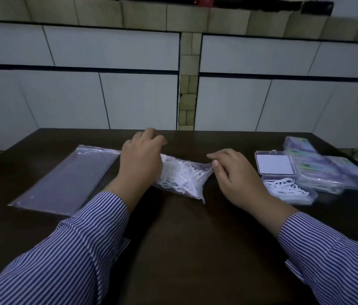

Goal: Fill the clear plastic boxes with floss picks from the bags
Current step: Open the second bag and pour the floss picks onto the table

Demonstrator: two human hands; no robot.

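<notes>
Head view showed a person in a striped shirt working at a dark bench (173, 238), both hands on a small clear bag of floss picks (182, 176) lying at the middle of it. The left hand (140, 159) lay over the bag's left end with fingers curled down; I took that grip to be holding the film, though the fingertips were hidden behind the hand. The right hand (233, 170) pinched the bag's right corner between thumb and forefinger, so that grip was closed on the plastic, and the film looked drawn taut between the two hands.

The bag seemed light and limp, thin slippery film that would crumple and offer no stiff edge. The white picks inside sat loose and tangled; I judged them light, springy and apt to scatter if the bag were tipped quickly. Corners or the sealed edge looked the best places to take hold, not the bulging middle.

To the right, an open clear plastic box (290, 190) sat near the right hand, its tray already holding picks and its lid (276, 164) laid back. Such a box looked rigid but light, likely to skid on the smooth bench unless steadied. Beyond it lay a cluster of closed boxes (323, 170). Off to the left, a flat empty bag (63, 179) rested on the bench.
</notes>
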